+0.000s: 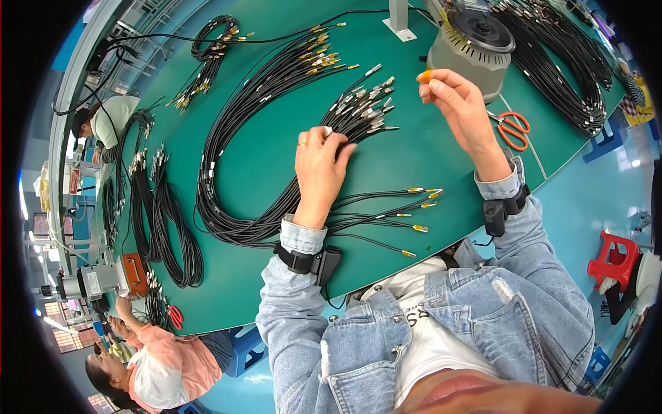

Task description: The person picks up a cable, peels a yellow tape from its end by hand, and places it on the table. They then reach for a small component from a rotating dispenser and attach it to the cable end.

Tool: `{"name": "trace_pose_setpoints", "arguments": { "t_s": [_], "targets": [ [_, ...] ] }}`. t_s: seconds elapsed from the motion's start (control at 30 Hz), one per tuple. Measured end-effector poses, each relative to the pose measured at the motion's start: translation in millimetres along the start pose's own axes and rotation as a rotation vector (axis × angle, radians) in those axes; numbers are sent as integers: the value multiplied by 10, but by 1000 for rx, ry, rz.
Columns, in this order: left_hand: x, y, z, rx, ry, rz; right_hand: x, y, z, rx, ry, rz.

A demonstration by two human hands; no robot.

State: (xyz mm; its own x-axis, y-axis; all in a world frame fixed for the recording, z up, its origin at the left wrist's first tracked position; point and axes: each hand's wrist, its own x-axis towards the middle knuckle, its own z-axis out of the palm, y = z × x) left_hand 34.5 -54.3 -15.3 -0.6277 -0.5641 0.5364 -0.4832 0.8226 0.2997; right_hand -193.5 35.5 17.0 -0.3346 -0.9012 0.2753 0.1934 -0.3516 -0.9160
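My left hand (321, 165) is closed over the near part of a big curved bundle of black cables (227, 138). A small white piece (327, 130) shows at its fingertips; the hand hides what it joins to. Just beyond lie silvery connector ends (369, 103) of the same bundle. My right hand (455, 103) is raised to the right, its thumb and fingers drawn together. An orange cover, like a finger cot (425, 76), sits at a fingertip; whether anything is pinched there is too small to tell. Several separate cable ends with yellow labels (420, 207) lie between my forearms.
A round grey machine (476, 52) stands beyond my right hand, with orange-handled scissors (512, 131) beside it. More coiled black cables (565, 76) lie at the far right and left. A metal post (400, 27) rises from the green table (386, 169). Co-workers (162, 366) sit at the left.
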Motion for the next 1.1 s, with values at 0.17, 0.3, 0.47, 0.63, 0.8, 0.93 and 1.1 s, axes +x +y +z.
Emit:
{"name": "trace_pose_setpoints", "arguments": {
  "t_s": [0.17,0.3,0.47,0.63,0.8,0.93,1.1],
  "targets": [
    [4,3,42,28,-27,-1,-29,-23,22,-39,-36,1],
    [-8,-36,84,-65,121,7,-24,21,33,-71,-41,31],
    [-38,124,57,-523,-14,-343,-60,63,44,14,-41,55],
    [35,129,233,-643,-288,-177,12,132,66,18,-31,96],
    [33,94,242,-837,-482,-308,25,188,72,-30,-16,127],
    [63,67,298,-1080,-444,-458,23,223,74,-26,-21,114],
    [119,66,252,-1159,-519,-567,45,256,44,-19,-16,117]
  ]
}}
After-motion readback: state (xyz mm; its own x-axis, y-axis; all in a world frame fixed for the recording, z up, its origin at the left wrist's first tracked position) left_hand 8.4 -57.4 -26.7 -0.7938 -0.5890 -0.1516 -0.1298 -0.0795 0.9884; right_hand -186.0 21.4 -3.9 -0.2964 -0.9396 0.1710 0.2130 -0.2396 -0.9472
